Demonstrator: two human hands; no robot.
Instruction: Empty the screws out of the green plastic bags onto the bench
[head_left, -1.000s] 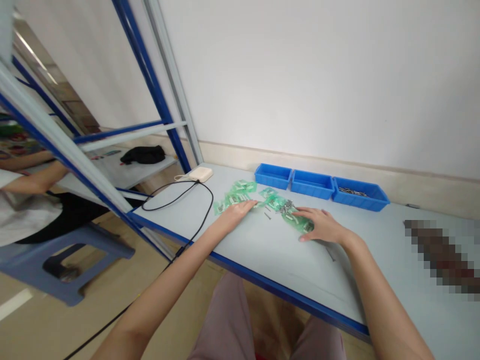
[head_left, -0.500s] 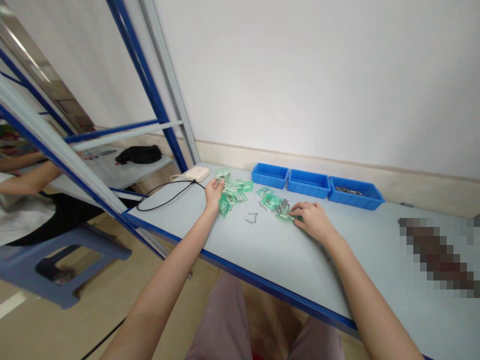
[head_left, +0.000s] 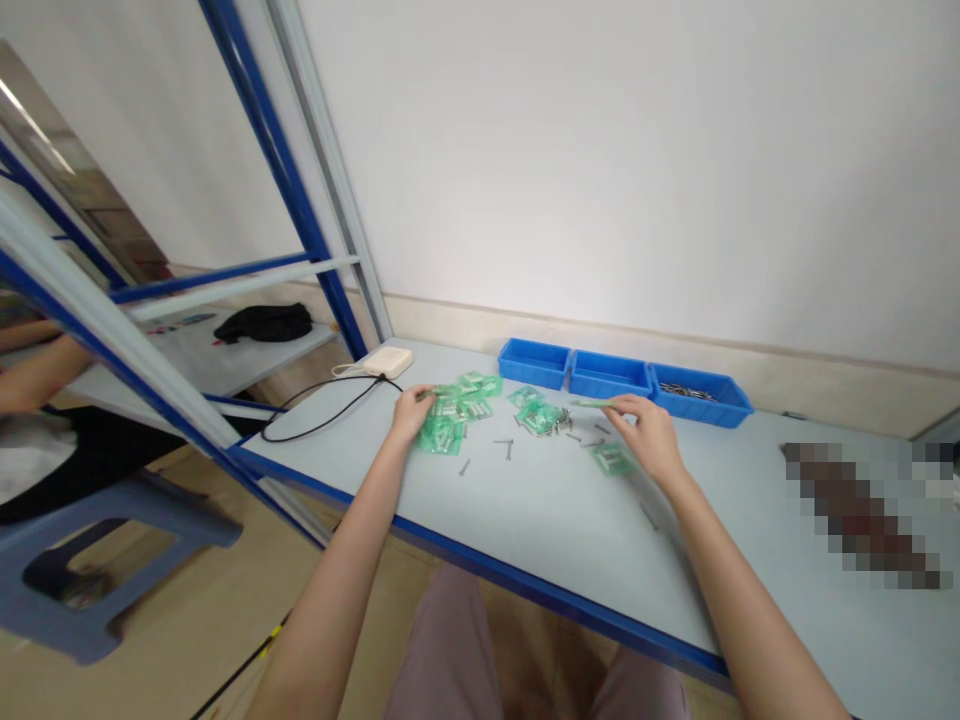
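Note:
My left hand [head_left: 414, 412] is closed at the left side of a pile of small green plastic bags [head_left: 459, 408], its fingers pinching the edge of one. Metal screw-like pieces show through the film. My right hand [head_left: 646, 432] pinches a green plastic bag [head_left: 594, 403], seen nearly edge-on above the table. Just below that hand lies a filled green bag [head_left: 611, 458]. Between my hands another green bag [head_left: 536, 415] rests beside a heap of loose screws [head_left: 561, 421]. Several more screws [head_left: 507, 447] are scattered nearer me.
Three blue bins stand along the wall: a left bin [head_left: 534, 363], a middle bin [head_left: 611, 374] and a right bin [head_left: 701, 395] with metal pieces inside. A black cable [head_left: 330, 415] and a white box [head_left: 388, 361] lie left. Beyond the frame [head_left: 289, 180] sits another person.
My right hand has lifted off the table with a green bag in it. A filled bag now shows beneath it. My left hand has shifted at the pile, and its bags lie differently.

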